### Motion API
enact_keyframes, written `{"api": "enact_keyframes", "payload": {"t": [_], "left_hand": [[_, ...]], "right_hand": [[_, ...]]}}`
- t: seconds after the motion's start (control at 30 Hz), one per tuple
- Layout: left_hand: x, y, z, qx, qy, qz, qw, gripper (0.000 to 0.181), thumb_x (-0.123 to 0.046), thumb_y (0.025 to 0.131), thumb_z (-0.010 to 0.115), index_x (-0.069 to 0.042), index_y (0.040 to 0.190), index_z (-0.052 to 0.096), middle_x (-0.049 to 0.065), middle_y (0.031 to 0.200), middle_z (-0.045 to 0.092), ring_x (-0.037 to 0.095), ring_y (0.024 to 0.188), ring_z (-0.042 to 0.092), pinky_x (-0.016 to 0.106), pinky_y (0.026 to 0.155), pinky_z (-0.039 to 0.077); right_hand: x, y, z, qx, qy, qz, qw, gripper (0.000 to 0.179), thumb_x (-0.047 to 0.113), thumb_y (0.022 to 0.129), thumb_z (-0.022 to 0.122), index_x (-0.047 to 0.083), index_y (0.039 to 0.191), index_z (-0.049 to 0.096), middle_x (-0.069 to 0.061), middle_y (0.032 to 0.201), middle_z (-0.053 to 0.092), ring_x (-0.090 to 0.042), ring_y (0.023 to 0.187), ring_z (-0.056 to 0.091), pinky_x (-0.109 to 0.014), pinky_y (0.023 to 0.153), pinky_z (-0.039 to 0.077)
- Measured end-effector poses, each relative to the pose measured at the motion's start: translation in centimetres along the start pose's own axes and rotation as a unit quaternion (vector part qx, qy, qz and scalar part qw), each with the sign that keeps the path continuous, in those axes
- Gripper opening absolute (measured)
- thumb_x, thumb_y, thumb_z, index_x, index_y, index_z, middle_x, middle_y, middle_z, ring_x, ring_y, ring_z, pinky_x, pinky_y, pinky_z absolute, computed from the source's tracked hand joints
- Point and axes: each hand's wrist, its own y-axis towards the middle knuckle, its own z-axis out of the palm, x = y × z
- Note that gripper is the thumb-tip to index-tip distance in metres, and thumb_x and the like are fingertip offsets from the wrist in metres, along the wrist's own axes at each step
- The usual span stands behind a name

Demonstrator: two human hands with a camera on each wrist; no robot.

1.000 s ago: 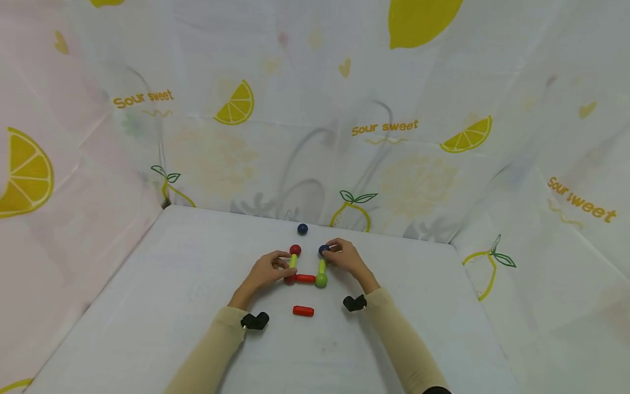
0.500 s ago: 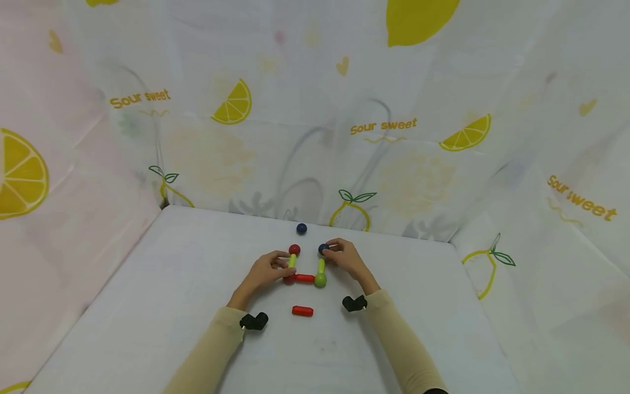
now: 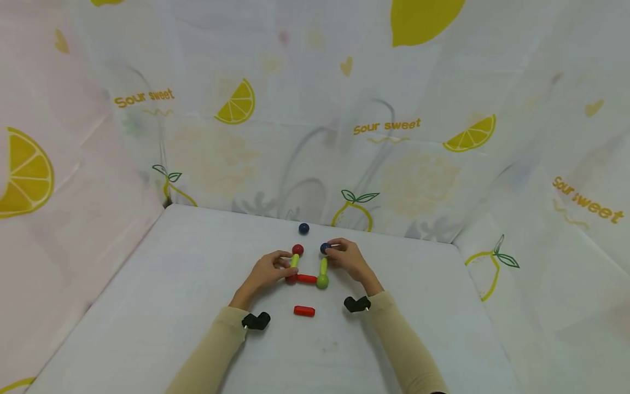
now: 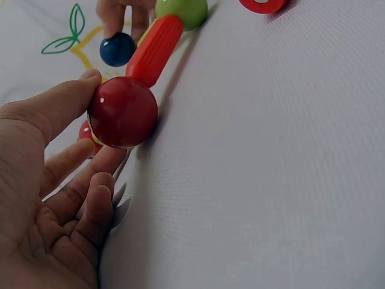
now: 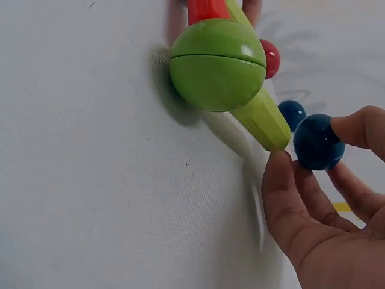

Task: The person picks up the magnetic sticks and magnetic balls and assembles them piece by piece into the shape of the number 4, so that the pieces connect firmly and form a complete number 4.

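My left hand (image 3: 268, 272) holds the left yellow-green rod (image 3: 295, 261) of a toy ball-and-rod frame, thumb beside the near dark red ball (image 4: 123, 112). At that rod's far end is another red ball (image 3: 297, 249). A red rod (image 3: 307, 279) joins the near red ball to a green ball (image 5: 218, 65). From the green ball a second yellow-green rod (image 5: 263, 120) points away from me. My right hand (image 3: 346, 257) pinches a dark blue ball (image 5: 319, 142) just off this rod's free end, with one fingertip right at the rod.
Another dark blue ball (image 3: 303, 229) lies farther back on the white table (image 3: 197, 246), near the back wall. A loose red rod (image 3: 304, 311) lies in front of the frame, between the forearms. Lemon-printed cloth (image 3: 305, 137) hangs around the table's back and sides.
The head view shifts slightly. Both hands keep nearly the same hold, and the pieces stay in almost the same places relative to each other.
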Motion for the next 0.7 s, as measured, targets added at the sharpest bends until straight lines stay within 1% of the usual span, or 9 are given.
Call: {"api": "enact_keyframes", "payload": {"t": [0.2, 0.4, 0.47, 0.57, 0.7], "left_hand": [[-0.06, 0.05, 0.02, 0.001, -0.002, 0.002, 1.0, 0.054, -0.034, 0.087, 0.082, -0.008, 0.132, 0.066, 0.003, 0.098, 0.072, 0.016, 0.085, 0.059, 0.028, 0.072, 0.047], [-0.08, 0.05, 0.07, 0.0, 0.001, 0.002, 1.0, 0.053, -0.034, 0.087, 0.083, -0.009, 0.131, 0.067, 0.003, 0.098, 0.072, 0.016, 0.085, 0.06, 0.028, 0.075, 0.047], [-0.03, 0.07, 0.07, 0.0, 0.002, 0.002, 1.0, 0.053, -0.033, 0.087, 0.083, -0.009, 0.131, 0.067, 0.003, 0.097, 0.072, 0.016, 0.085, 0.06, 0.028, 0.074, 0.047], [0.0, 0.12, 0.09, -0.001, 0.005, 0.004, 1.0, 0.053, -0.033, 0.088, 0.082, -0.009, 0.131, 0.066, 0.003, 0.098, 0.073, 0.016, 0.085, 0.06, 0.028, 0.074, 0.047], [0.03, 0.15, 0.1, 0.0, 0.007, 0.004, 1.0, 0.053, -0.034, 0.088, 0.081, -0.008, 0.132, 0.066, 0.004, 0.099, 0.073, 0.016, 0.085, 0.06, 0.027, 0.073, 0.047]], "right_hand": [[-0.38, 0.01, -0.22, -0.002, 0.042, 0.034, 0.9985, 0.038, 0.018, 0.099, 0.066, 0.002, 0.133, 0.062, -0.02, 0.123, 0.066, -0.018, 0.088, 0.069, -0.029, 0.082, 0.059], [-0.51, 0.05, -0.12, 0.011, 0.118, 0.071, 0.9905, 0.038, 0.013, 0.099, 0.065, 0.001, 0.135, 0.06, -0.014, 0.116, 0.067, -0.018, 0.086, 0.067, -0.028, 0.079, 0.059], [-0.43, 0.0, -0.03, 0.018, 0.132, 0.076, 0.9881, 0.038, 0.012, 0.099, 0.064, 0.001, 0.135, 0.06, -0.014, 0.114, 0.067, -0.018, 0.084, 0.066, -0.028, 0.078, 0.059], [-0.33, -0.06, 0.15, 0.021, 0.124, 0.07, 0.9897, 0.038, 0.011, 0.099, 0.064, 0.0, 0.135, 0.059, -0.015, 0.116, 0.067, -0.017, 0.084, 0.067, -0.028, 0.078, 0.059], [-0.13, -0.17, 0.41, 0.008, 0.065, 0.044, 0.9969, 0.036, 0.013, 0.099, 0.064, -0.001, 0.132, 0.06, -0.019, 0.121, 0.068, -0.017, 0.09, 0.071, -0.029, 0.081, 0.06]]}}
